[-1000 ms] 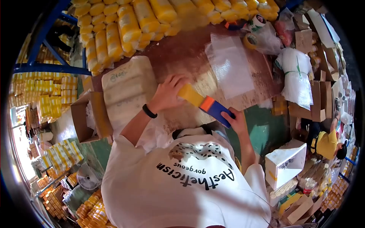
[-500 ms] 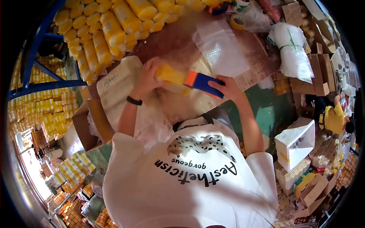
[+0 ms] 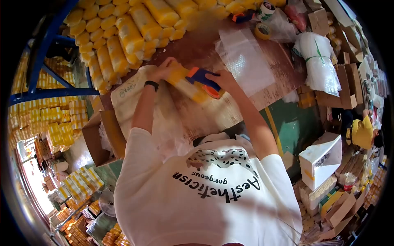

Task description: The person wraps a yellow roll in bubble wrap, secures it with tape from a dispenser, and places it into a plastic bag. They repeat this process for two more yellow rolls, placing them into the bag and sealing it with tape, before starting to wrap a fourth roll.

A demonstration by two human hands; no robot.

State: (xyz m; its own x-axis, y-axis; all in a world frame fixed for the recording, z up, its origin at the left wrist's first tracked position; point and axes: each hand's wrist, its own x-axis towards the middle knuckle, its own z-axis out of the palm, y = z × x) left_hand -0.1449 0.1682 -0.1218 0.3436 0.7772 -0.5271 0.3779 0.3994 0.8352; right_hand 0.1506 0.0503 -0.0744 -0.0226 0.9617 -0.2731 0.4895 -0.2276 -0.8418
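My left hand (image 3: 162,70) is closed around the far-left end of a yellow wrapped package (image 3: 182,83), which lies slanted above the table's near part. My right hand (image 3: 224,81) grips a blue and orange tape dispenser (image 3: 202,76) whose front sits against the package's upper right side. The orange ring of the dispenser faces down towards me. Motion blurs the package slightly, and the fingers of my left hand are partly hidden behind it.
Yellow wrapped packages (image 3: 131,35) are stacked along the back left. Clear plastic bags (image 3: 246,57) lie on the table, with a tape roll (image 3: 262,31) and another dispenser (image 3: 243,16) behind. A tied bubble-wrap bundle (image 3: 316,57) stands right; a cardboard box (image 3: 111,133) sits left.
The dispenser has moved left and tilted, so it now overlaps the package more. My right hand has moved up and left, and the package has turned to a steeper slant.
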